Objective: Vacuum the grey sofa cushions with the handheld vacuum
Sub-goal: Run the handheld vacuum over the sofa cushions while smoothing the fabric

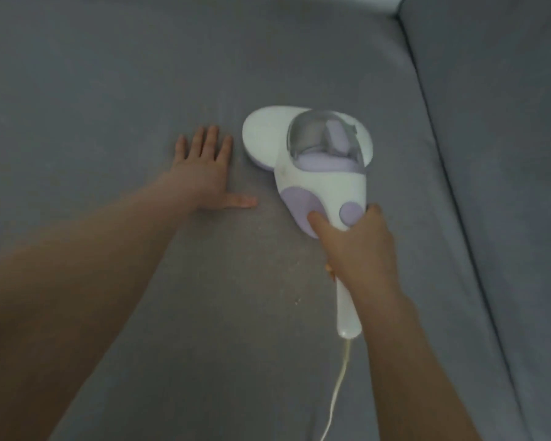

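Observation:
A white and lilac handheld vacuum lies head-down on the grey sofa seat cushion, its clear dust cup facing up. My right hand grips its white handle, thumb resting on the lilac patch. The handle's end sticks out below my hand, and a white cord runs from it toward the bottom edge. My left hand lies flat on the cushion just left of the vacuum head, fingers spread and straight, apart from the vacuum.
The grey back cushion rises along the right side, with a dark seam between it and the seat. A few pale crumbs lie on the seat near the handle. A light wall corner shows at the top.

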